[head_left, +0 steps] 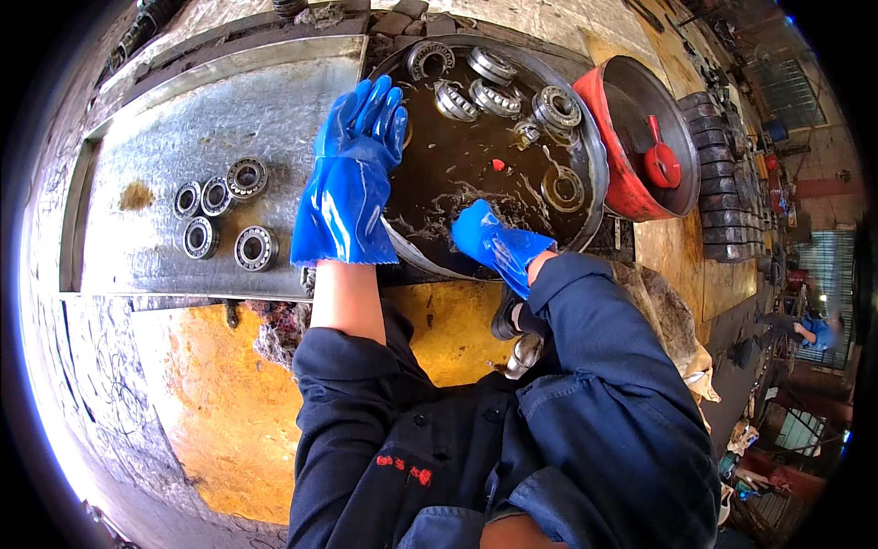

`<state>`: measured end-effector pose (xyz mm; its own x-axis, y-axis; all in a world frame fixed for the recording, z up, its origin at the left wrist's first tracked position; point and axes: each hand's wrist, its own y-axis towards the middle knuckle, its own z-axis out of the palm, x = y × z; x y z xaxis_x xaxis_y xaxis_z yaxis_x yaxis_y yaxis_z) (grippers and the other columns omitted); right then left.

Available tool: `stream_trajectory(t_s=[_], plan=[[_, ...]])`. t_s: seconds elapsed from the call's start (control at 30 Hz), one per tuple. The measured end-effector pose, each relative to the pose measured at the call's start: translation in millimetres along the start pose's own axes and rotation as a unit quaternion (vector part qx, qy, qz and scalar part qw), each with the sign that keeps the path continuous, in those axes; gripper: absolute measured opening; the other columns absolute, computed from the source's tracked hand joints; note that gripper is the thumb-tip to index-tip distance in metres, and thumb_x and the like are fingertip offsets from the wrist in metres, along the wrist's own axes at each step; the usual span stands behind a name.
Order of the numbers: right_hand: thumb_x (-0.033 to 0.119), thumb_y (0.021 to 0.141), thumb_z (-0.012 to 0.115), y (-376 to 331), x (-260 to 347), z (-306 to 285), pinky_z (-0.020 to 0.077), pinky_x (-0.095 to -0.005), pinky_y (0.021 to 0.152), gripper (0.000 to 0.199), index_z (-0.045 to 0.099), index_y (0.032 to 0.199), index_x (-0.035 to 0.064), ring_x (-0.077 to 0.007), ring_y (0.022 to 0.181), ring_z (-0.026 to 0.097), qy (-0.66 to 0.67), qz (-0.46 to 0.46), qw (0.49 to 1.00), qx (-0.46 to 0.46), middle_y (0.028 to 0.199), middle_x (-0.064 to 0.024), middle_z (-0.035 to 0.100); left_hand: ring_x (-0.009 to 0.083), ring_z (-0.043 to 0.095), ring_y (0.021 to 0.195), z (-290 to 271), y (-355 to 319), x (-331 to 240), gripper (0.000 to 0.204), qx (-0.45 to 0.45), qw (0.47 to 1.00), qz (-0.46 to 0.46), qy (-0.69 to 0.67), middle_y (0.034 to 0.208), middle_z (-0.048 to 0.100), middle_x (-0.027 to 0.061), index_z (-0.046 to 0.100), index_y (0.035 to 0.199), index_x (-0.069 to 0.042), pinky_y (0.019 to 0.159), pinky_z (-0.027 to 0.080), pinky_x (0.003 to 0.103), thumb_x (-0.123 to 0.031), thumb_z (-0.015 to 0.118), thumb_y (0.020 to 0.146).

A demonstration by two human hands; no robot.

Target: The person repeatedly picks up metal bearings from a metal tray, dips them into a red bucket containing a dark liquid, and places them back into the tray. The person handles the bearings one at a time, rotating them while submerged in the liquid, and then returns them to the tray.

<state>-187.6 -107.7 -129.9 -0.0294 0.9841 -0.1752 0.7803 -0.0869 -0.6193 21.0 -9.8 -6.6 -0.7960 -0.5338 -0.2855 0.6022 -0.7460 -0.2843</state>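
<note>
Both my hands wear long blue rubber gloves. My left hand [361,128] is over the left rim of a round metal basin [599,174], fingers stretched out, nothing seen in its grasp. A sliver of a pale ring shows beside its fingers. Low over the dark oily liquid [457,165], near the basin's close edge, my right hand [485,238] looks curled into a fist; what it holds, if anything, is hidden. Several wet roller bearings [494,97] sit along the basin's far side. A metal ring [562,188] lies at the right, and a small red piece [498,166] shows in the liquid.
On the metal tray [137,247] at the left stand several roller bearings [255,248]. Right of the basin, a red tub [599,119] contains a red scoop [662,165]. Beyond it is a row of dark metal blocks [722,183]. Another person [819,334] is far right.
</note>
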Motion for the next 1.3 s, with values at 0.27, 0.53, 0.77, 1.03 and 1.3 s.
stream_trajectory(t_s=[0.27, 0.53, 0.77, 1.03, 1.3], plan=[[0.024, 0.075, 0.071, -32.7, -10.0, 7.2, 0.0554, -0.0466, 0.071, 0.023, 0.076, 0.09, 0.0071, -0.0378, 0.087, 0.07, 0.437, 0.227, 0.857, -0.153, 0.094, -0.0184, 0.073, 0.0328, 0.058, 0.125, -7.8, -6.0, -6.7, 0.044, 0.027, 0.999, 0.015, 0.007, 0.14, 0.056, 0.0175, 0.05, 0.138, -0.002, 0.097, 0.055, 0.045, -0.024, 0.053, 0.1], [0.021, 0.069, 0.073, -1.5, -1.7, -10.8, 0.0534, -0.0452, 0.069, 0.017, 0.076, 0.081, 0.0093, -0.0336, 0.087, 0.071, 0.0, -0.03, 0.999, -0.013, 0.088, -0.015, 0.073, 0.034, 0.057, 0.127, -3.1, 0.2, -3.9, 0.044, -0.021, 1.0, 0.002, 0.008, 0.139, 0.057, 0.0182, 0.051, 0.136, -0.002, 0.098, 0.055, 0.044, -0.024, 0.056, 0.098], [0.025, 0.073, 0.069, -11.7, -14.0, 22.0, 0.0535, -0.0508, 0.078, 0.027, 0.074, 0.086, 0.0014, -0.0416, 0.083, 0.068, 0.28, 0.116, 0.943, -0.136, 0.087, -0.0234, 0.07, 0.0334, 0.059, 0.123, 5.0, -4.4, -5.3, 0.043, -0.029, 0.999, 0.006, 0.02, 0.138, 0.058, 0.0179, 0.051, 0.136, -0.004, 0.096, 0.055, 0.043, -0.028, 0.054, 0.099], [0.02, 0.076, 0.07, -2.7, -4.6, -5.4, 0.0526, -0.0496, 0.07, 0.015, 0.076, 0.088, 0.0116, -0.0316, 0.081, 0.071, 0.045, 0.054, 0.997, -0.022, 0.086, -0.0118, 0.074, 0.0342, 0.057, 0.127, 3.2, -4.2, -0.3, 0.045, 0.003, 1.0, -0.002, 0.012, 0.141, 0.055, 0.0191, 0.051, 0.137, -0.001, 0.1, 0.053, 0.043, -0.025, 0.054, 0.099], [0.031, 0.08, 0.074, -13.2, -50.7, 55.2, 0.0494, -0.0393, 0.071, 0.031, 0.067, 0.095, 0.0043, -0.0211, 0.08, 0.063, 0.533, 0.073, 0.834, -0.125, 0.084, -0.0164, 0.065, 0.034, 0.056, 0.127, 1.4, -5.5, 3.1, 0.045, 0.021, 1.0, 0.001, 0.017, 0.141, 0.055, 0.0189, 0.05, 0.137, -0.001, 0.1, 0.053, 0.043, -0.026, 0.054, 0.1]])
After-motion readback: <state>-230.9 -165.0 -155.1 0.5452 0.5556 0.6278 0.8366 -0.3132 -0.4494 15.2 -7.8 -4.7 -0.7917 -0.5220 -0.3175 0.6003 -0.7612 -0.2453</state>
